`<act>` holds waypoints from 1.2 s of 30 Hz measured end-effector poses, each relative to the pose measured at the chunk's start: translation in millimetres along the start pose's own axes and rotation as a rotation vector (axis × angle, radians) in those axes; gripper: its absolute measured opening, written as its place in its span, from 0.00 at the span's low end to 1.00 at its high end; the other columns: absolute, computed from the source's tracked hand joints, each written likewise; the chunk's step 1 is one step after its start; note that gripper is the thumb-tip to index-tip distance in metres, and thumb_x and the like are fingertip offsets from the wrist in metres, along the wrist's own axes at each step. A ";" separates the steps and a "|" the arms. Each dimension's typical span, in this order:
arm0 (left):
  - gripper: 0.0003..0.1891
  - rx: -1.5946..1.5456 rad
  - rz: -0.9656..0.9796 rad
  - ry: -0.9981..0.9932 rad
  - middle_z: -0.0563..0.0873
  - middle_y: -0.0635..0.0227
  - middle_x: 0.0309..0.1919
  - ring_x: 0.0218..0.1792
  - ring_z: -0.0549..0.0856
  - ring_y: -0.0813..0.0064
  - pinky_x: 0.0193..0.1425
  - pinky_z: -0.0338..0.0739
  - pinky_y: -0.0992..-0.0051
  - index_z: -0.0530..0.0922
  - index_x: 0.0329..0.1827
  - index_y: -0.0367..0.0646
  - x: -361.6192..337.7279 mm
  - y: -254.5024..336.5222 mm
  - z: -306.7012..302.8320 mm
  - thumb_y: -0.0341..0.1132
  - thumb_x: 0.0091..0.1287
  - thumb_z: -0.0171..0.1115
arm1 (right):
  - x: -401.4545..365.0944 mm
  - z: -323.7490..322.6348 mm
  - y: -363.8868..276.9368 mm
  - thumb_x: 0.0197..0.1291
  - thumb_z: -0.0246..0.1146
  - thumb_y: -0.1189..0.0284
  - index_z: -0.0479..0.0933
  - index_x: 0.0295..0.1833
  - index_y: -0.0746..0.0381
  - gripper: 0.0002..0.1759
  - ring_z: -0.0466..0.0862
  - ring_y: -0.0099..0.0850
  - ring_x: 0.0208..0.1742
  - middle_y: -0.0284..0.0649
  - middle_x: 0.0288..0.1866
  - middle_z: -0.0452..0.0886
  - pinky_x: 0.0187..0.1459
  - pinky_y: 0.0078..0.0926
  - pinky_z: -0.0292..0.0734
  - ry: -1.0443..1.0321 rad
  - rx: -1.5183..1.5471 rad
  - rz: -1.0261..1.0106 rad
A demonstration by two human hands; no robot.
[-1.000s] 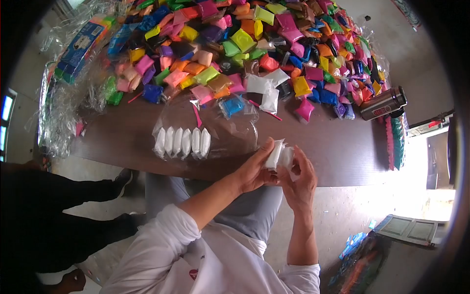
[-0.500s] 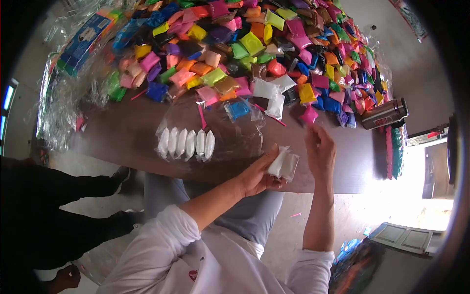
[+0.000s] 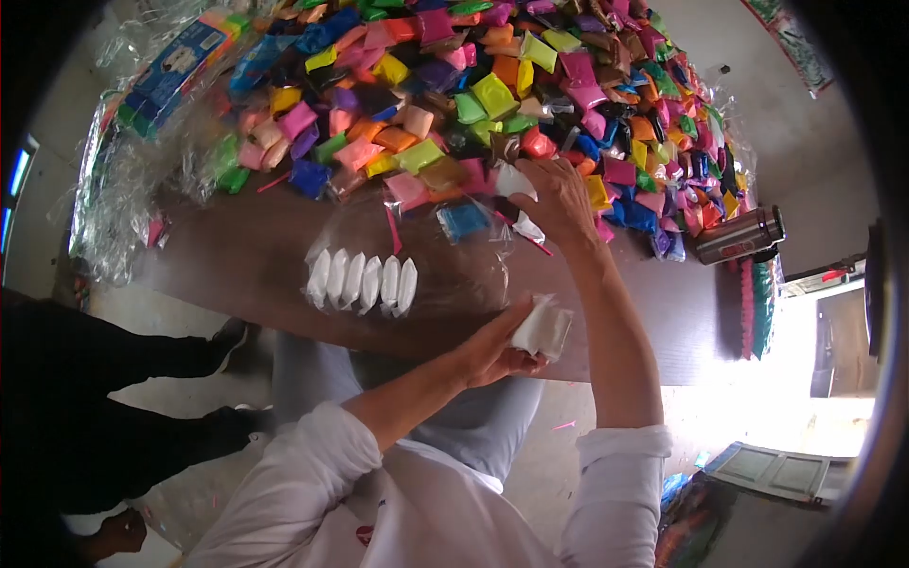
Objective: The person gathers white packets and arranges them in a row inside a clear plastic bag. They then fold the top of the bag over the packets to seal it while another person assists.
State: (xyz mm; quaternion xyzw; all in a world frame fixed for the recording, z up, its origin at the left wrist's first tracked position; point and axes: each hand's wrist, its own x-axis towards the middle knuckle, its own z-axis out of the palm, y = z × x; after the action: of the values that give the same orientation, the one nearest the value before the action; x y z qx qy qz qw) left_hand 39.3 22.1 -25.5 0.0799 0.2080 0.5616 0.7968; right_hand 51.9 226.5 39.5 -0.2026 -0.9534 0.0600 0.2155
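Observation:
My left hand [image 3: 500, 346] is closed around a couple of small white packets [image 3: 544, 329] near the table's front edge. At the lower edge of the coloured heap, my right hand [image 3: 561, 197] has its fingers and thumb curled around a white packet [image 3: 514, 181]. A second white packet [image 3: 528, 228] lies just below that hand. To the left, several white packets [image 3: 354, 280] stand side by side in a row on clear plastic film [image 3: 431, 256]. A blue packet [image 3: 462, 221] rests at the film's upper part.
A big heap of coloured packets [image 3: 454, 104] covers the table's far side. Crumpled clear wrap and a printed box [image 3: 180, 62] are at left; a metal flask [image 3: 740, 235] lies at right. A pink stick [image 3: 393, 230] is by the film. Another person's dark-clothed legs [image 3: 123, 360] show at left.
My right hand has moved up and left, from beside the pink packet onto the white packets at the heap's edge. My left hand stays nearly in place with its white packets.

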 end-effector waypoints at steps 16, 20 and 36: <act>0.30 0.003 0.025 -0.109 0.83 0.68 0.42 0.36 0.82 0.74 0.38 0.77 0.74 0.74 0.60 0.51 0.3 -2.6 -3.1 0.65 0.73 0.40 | -197.0 -53.5 -72.4 0.61 0.61 0.67 0.73 0.57 0.67 0.22 0.77 0.30 0.36 0.43 0.34 0.77 0.42 0.30 0.73 0.214 0.302 0.953; 0.29 0.080 0.101 -0.132 0.82 0.70 0.44 0.38 0.82 0.76 0.39 0.78 0.74 0.72 0.61 0.51 3.7 -5.4 -1.5 0.63 0.74 0.38 | -184.1 -51.1 -112.9 0.65 0.58 0.68 0.70 0.63 0.69 0.24 0.82 0.36 0.41 0.48 0.39 0.82 0.45 0.32 0.75 0.244 0.382 0.915; 0.31 0.279 0.079 0.040 0.82 0.75 0.40 0.36 0.81 0.84 0.36 0.77 0.82 0.74 0.57 0.51 3.9 -11.9 16.8 0.68 0.71 0.42 | -181.6 -32.9 -122.9 0.70 0.53 0.73 0.59 0.74 0.61 0.28 0.78 0.49 0.58 0.55 0.60 0.74 0.54 0.41 0.75 0.356 0.115 0.736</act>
State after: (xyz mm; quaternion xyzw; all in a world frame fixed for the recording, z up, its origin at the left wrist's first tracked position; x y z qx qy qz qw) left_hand 57.7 23.2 -15.5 0.1870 0.2967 0.5597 0.7509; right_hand 171.7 40.6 23.7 -0.5249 -0.7602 0.1503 0.3522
